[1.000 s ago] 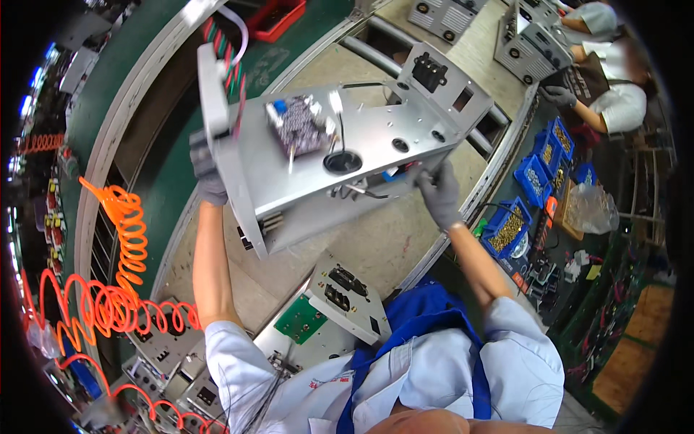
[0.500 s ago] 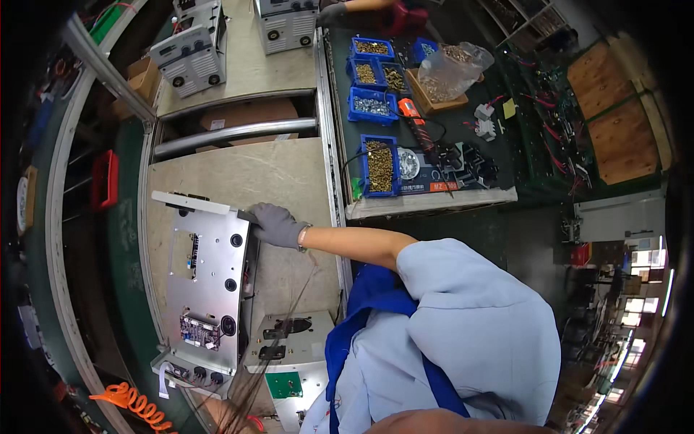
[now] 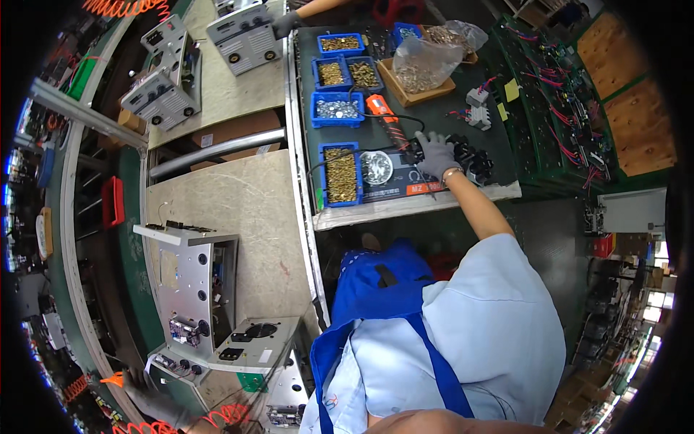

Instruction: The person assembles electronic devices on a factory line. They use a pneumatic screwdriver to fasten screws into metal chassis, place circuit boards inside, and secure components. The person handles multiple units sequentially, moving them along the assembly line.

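Observation:
My right hand (image 3: 436,153), in a grey glove, reaches over the side table with its fingers apart. It is over small black parts (image 3: 473,158), beside the tip of an orange-and-black power screwdriver (image 3: 388,123). At the lower left, my gloved left hand (image 3: 153,399) is next to an orange piece (image 3: 113,379) and an orange coiled hose (image 3: 228,415); its grip is unclear. Just above that hand, an open metal chassis (image 3: 189,278) with a circuit board (image 3: 185,330) stands on the bench. A grey panel with a round fan opening (image 3: 259,337) sits beside it.
Blue bins of screws (image 3: 341,176) and washers (image 3: 337,109) line the side table, near a box with a plastic bag (image 3: 423,66). A metal roller (image 3: 217,153) crosses the bench gap. Another person's gloved hand (image 3: 285,26) touches a grey machine (image 3: 244,41).
My right hand has left the chassis and moved right to the black parts on the side table. My left hand has come into view at the lower left. The view has shifted.

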`<state>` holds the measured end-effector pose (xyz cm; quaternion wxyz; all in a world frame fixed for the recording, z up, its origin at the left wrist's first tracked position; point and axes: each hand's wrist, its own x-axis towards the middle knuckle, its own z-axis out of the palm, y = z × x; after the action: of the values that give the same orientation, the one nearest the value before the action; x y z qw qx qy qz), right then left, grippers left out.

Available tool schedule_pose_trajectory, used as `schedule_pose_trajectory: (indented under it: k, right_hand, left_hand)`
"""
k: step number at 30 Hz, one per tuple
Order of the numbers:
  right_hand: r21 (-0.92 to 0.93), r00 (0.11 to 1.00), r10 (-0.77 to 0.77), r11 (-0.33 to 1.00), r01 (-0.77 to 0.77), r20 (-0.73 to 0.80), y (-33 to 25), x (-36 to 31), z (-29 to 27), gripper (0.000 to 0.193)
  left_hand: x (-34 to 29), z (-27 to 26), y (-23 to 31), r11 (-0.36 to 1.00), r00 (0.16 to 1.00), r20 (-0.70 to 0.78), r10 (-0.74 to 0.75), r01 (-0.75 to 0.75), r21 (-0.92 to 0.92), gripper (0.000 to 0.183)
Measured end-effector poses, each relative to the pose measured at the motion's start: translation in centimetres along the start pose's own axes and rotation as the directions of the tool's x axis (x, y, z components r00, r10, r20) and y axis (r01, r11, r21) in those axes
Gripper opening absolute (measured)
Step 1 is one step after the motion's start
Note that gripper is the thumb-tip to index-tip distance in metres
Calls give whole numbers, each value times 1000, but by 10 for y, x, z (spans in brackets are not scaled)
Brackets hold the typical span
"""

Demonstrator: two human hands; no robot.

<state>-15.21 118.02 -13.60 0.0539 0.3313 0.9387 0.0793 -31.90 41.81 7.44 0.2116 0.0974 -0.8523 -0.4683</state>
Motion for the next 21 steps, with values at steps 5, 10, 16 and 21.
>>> schedule_pose_trajectory:
  k: [5,10,16,21]
  right_hand:
    - [312,1000,6,950,-12,22,45,15,-3,59]
    - [692,948,-182,-649,-316,262,50,10,-34,49]
    - [-74,707,-702,-703,-707,-91,-76,9,-64,68]
    - [322,561,-814,-496,-806,152,-200,-29,-122,63]
  left_hand:
    - [-52,107,115,991,956,278,96,-64,-121,36]
    - [-96,171,165,966,756,604,252,-231,-114,34]
    - [-119,232,219,740,462,674,576,-645,-190,52]
    - [-128,247,212,509,301,714,632,-856,-90,77]
